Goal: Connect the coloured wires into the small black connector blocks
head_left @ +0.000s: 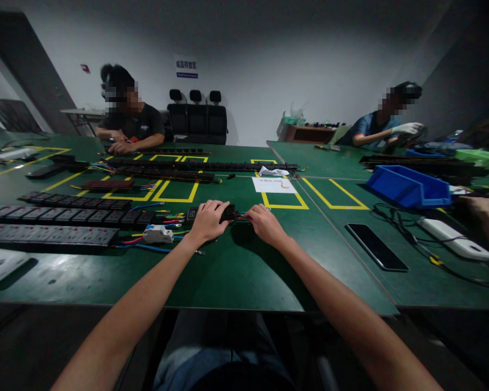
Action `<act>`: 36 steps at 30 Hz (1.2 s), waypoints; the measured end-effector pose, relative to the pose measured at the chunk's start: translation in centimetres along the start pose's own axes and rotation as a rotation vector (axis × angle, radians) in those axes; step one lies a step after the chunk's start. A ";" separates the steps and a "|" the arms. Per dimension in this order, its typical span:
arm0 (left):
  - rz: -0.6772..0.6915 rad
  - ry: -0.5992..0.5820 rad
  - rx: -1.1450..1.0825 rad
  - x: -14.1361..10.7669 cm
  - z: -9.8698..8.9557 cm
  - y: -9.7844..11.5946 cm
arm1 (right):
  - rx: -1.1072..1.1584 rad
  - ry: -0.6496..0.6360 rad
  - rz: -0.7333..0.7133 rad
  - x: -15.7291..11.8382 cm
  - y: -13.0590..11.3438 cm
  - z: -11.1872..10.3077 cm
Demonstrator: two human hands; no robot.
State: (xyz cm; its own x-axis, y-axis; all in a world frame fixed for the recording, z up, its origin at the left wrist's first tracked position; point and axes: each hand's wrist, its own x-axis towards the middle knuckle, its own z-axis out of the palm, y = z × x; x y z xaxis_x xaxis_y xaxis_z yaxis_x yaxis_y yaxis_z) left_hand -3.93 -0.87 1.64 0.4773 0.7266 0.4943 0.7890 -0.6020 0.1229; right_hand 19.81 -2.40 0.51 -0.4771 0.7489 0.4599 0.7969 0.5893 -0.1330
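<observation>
The person's forearms cross the near edge of the green table (244, 282); beyond them lies a black socket block (229, 211), with the left grip (209, 221) clamped over it and hiding its middle. The right grip (261, 220) has its fingertips together on thin coloured wires (239, 215) at the block's right end. Well left of the block and nearer the table edge sits a white device (4, 264); well to its right lie a dark-screened phone (377, 247) and, farther right, a white power strip (454, 239) amid black cable. A white breaker (158, 234) and lugged leads crowd the space just left of the block, before rows of socket strips (69, 215). Another person's hand (487, 217) enters far to the block's right, near a blue bin (409, 187). Beyond the block and slightly right, a white sheet (269, 186) overlaps yellow tape outlines; straight beyond, long black strips (204, 165) run across the table. Farthest out, two co-workers sit beyond the block, one left, one gloved and right, with black seats (198, 117) behind.
</observation>
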 end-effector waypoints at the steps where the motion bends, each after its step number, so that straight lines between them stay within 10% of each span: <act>1: -0.001 0.000 0.005 0.0 0.0 0.0 | -0.014 0.001 0.003 0.0 0.0 0.0; 36: -0.047 0.055 -0.008 0.3 -0.1 0.3 | -0.089 -0.010 0.159 -0.3 -0.7 -0.7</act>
State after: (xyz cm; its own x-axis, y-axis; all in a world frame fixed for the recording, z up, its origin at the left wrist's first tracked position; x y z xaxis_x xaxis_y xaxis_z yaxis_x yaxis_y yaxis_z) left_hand -3.58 -0.86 1.88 0.4179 0.7350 0.5340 0.8066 -0.5706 0.1541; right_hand 19.62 -3.28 1.03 -0.3458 0.8337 0.4307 0.8921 0.4344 -0.1246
